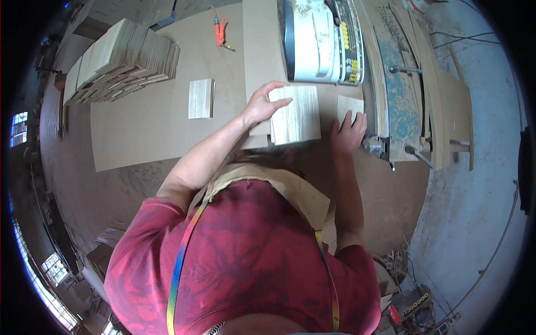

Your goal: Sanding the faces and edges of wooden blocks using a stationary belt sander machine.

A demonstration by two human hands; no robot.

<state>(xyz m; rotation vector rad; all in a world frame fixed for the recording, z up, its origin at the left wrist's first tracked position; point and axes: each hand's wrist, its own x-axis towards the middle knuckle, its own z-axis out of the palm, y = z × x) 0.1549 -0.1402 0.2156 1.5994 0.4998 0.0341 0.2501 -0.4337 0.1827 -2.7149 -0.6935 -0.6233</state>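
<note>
A pale, striped wooden board [300,114] lies in front of my body on the brown sheet-covered bench. My left hand [261,107] is closed on its left side, thumb on the top face and fingers around the far left corner. To the right, my right hand [350,133] is closed over the near end of a smaller pale wooden board [350,104], its fingertips on the top face. The fingers hide that board's near part. Further left, a small stack of similar boards [201,99] lies on the sheet, touched by neither hand.
A large stack of wooden boards [131,53] stands at the far left. Beyond my hands is a white and black machine [318,42]. A red-handled tool [219,32] lies at the back. On the right, a worn blue metal machine bed [403,84] with levers runs alongside the wall.
</note>
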